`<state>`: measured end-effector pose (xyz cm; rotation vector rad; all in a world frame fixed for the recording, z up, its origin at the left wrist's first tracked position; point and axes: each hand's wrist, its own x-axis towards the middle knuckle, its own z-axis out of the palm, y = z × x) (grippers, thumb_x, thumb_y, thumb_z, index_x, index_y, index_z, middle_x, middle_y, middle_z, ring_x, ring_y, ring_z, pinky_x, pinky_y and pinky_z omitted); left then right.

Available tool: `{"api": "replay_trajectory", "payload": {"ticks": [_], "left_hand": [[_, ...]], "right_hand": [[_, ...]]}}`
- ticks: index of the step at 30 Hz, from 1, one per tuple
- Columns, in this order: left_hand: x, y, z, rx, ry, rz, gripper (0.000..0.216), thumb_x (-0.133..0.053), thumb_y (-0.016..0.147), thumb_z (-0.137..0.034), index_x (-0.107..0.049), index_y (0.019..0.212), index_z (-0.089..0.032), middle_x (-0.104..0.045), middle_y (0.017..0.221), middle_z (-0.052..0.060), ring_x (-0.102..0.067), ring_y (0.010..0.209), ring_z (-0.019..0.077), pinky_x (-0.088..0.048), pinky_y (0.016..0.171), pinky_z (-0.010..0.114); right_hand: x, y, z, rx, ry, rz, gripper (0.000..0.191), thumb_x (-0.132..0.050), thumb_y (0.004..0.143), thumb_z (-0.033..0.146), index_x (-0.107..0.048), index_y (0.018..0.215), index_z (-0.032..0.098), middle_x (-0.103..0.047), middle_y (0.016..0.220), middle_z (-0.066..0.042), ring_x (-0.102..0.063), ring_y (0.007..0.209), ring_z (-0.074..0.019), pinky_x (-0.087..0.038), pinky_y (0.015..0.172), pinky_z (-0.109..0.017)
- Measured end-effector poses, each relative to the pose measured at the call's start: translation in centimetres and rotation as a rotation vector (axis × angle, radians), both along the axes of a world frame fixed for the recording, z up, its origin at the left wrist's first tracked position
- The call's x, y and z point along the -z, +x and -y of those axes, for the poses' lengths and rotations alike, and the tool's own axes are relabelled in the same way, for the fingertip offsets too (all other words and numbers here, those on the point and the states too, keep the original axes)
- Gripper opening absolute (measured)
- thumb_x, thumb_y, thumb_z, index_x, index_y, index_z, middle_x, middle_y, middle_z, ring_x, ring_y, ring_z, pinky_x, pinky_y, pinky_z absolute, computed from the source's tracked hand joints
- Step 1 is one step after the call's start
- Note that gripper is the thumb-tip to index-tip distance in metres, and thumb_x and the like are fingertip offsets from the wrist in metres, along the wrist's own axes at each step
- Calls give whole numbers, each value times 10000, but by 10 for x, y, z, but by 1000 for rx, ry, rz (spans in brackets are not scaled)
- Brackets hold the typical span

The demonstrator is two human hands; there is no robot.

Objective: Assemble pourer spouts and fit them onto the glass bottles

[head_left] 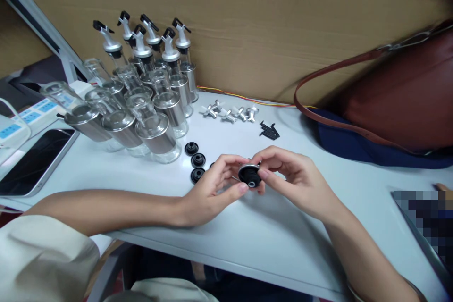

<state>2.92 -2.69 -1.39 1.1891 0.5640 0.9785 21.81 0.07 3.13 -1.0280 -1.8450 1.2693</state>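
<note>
Both my hands meet over the white table, pinching one small round cap, black inside with a silver rim. My left hand grips its left side with thumb and fingers. From the right, my right hand holds the same cap. Three loose black round inserts lie just left of my left hand. Behind the hands lie several silver pourer spouts and a small heap of black clips.
Several glass and steel oil bottles stand at the back left, the rear ones fitted with pourer tops. A phone and a power strip lie far left. A brown bag rests on dark blue cloth at right. Cardboard backs the table.
</note>
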Motion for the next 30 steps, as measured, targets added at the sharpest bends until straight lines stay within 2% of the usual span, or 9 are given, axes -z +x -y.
{"api": "replay_trajectory", "payload": {"ticks": [5,12,15,19,24,30], "left_hand": [[-2,1,-1,-31,-13,-32,317,-614,898,-354,-452,1144,-236,-593,1090,52,-585,1080,187,-464,953,350],[-3,0,-2,-48,31,-55,329,-599,906,-396,-431,1127,-219,-603,1027,48,-627,947,161,-487,856,313],[-1,-1,-3,-15,4,-54,342,-590,901,-457,-423,1072,-212,-630,1003,49,-659,795,136,-505,711,272],[2,-2,-5,53,-57,-38,383,-591,887,-506,-366,1007,-220,-675,953,43,-666,609,103,-452,534,204],[1,-2,-5,71,-61,-12,406,-604,877,-512,-329,955,-224,-697,977,54,-684,579,96,-459,526,189],[1,-1,-4,55,-109,-40,447,-636,843,-534,-331,940,-223,-682,860,5,-672,517,93,-456,493,176]], "right_hand": [[1,1,0,-51,61,20,144,-652,828,264,-577,922,186,-661,605,0,-607,558,-138,-500,599,-256],[1,-2,3,-78,37,26,223,-621,758,137,-541,958,198,-669,670,8,-598,589,-129,-508,637,-250],[0,-3,4,-72,82,50,212,-601,745,122,-560,939,198,-662,648,18,-586,587,-126,-496,617,-236],[-1,-4,3,-55,138,97,193,-587,750,141,-599,936,190,-625,627,20,-556,573,-130,-467,584,-246],[1,-4,2,-64,140,120,192,-596,742,153,-628,930,170,-625,704,-10,-511,603,-132,-454,597,-266],[2,-4,2,-101,83,136,191,-582,747,164,-624,934,153,-618,691,-4,-514,600,-121,-450,599,-249]]}}
